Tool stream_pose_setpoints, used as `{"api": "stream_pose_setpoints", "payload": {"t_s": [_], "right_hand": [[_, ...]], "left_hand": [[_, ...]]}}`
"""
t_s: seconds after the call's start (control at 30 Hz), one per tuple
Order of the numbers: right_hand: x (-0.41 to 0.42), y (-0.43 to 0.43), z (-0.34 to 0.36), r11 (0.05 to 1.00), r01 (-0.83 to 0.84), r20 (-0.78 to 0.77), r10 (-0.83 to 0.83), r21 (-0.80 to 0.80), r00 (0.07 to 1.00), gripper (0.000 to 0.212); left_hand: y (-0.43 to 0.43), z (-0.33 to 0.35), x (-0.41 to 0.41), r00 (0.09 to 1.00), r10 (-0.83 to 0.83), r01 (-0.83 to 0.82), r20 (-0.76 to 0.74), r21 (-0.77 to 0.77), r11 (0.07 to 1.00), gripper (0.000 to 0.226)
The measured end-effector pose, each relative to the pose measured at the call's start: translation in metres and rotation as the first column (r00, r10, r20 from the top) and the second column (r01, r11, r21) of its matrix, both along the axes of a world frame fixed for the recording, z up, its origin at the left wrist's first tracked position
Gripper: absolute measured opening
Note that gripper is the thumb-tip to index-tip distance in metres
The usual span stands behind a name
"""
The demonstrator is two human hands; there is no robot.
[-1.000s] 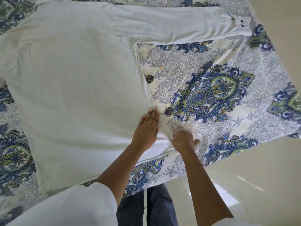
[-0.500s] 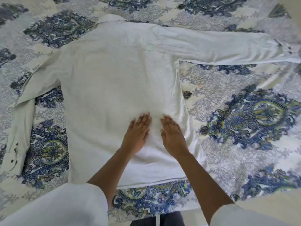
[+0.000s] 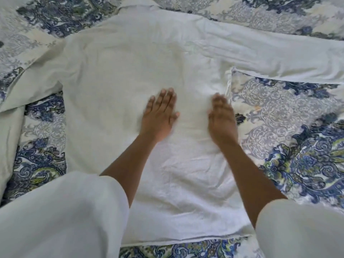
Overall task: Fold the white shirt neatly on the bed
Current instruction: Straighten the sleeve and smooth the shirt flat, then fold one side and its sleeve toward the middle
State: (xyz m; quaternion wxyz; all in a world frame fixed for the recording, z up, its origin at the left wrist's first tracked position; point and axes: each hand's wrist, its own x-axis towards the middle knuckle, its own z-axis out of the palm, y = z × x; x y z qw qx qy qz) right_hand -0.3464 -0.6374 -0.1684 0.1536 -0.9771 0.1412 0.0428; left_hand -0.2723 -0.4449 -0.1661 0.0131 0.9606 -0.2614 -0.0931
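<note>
Now spread flat on a blue paisley bedspread (image 3: 288,112), the white shirt (image 3: 121,67) lies with its collar (image 3: 137,4) away from the person and its hem (image 3: 186,241) nearest, its long axis running straight out from the body. Both hands rest palm down on the middle of the garment, fingers straight and close together, pinching nothing. The left hand (image 3: 160,112) sits near the centre line and the right hand (image 3: 222,120) just inside the edge on the person's right, below the armpit. From there the right-hand sleeve (image 3: 279,58) stretches sideways to the frame's edge, so the right hand is the nearer one to bring it in. The left-hand sleeve (image 3: 24,90) angles out and turns down along the left edge, well apart from the left hand. No fold looks made yet; the step in hand seems to be smoothing the fabric
</note>
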Motion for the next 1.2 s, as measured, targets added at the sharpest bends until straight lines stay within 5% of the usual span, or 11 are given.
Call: {"api": "stream_pose_setpoints", "payload": {"t_s": [0.13,0.3,0.43,0.53,0.6,0.67,0.77,0.9,0.97,1.07,1.2], "right_hand": [[-0.025,0.000,0.008,0.959,0.283,0.044,-0.282,-0.022,0.959,0.058],[-0.122,0.081,-0.004,0.972,-0.181,0.050,0.190,-0.147,0.981,0.054],[-0.174,0.046,0.014,0.972,0.234,-0.014,-0.234,-0.009,0.972,0.051],[-0.193,0.046,0.034,0.884,0.449,0.026,-0.456,0.132,0.890,0.048],[-0.206,0.044,0.047,0.738,0.629,-0.041,-0.640,0.246,0.767,0.049],[-0.217,0.034,0.057,0.585,0.729,-0.192,-0.717,0.355,0.670,0.046],[-0.239,0.022,0.065,0.323,0.705,-0.376,-0.668,0.631,0.643,0.027],[-0.272,0.014,0.061,-0.320,0.532,-0.615,-0.519,0.784,0.593,0.019],[-0.285,0.019,0.054,-0.546,0.370,-0.643,-0.480,0.752,0.597,0.018],[-0.295,0.041,0.041,-0.683,0.259,-0.624,-0.362,0.683,0.693,0.049],[-0.294,0.078,0.025,-0.663,0.338,-0.653,-0.305,0.668,0.693,0.077]], "left_hand": [[0.034,0.004,-0.019,0.975,0.221,-0.221,-0.001,-0.031,0.975,0.063],[0.046,0.005,-0.123,0.985,-0.161,0.155,-0.068,-0.080,0.985,0.058],[0.102,0.015,-0.146,0.996,0.065,-0.065,-0.057,0.008,0.998,0.057],[0.142,0.037,-0.172,0.975,0.219,-0.223,-0.044,-0.144,0.964,0.057],[0.168,0.050,-0.194,0.850,0.519,-0.520,-0.090,-0.296,0.801,0.061],[0.192,0.053,-0.209,0.553,0.795,-0.815,-0.249,-0.358,0.455,0.065],[0.217,0.052,-0.229,0.262,0.820,-0.931,-0.510,-0.356,0.076,0.051],[0.231,0.060,-0.251,0.165,0.550,-0.923,-0.819,-0.325,-0.206,0.023],[0.233,0.065,-0.259,0.120,0.320,-0.869,-0.940,-0.255,-0.424,0.013],[0.236,0.060,-0.274,0.097,0.009,-0.757,-0.995,-0.080,-0.649,0.005],[0.219,0.042,-0.297,0.136,-0.175,-0.760,-0.975,0.011,-0.650,0.055]]}}
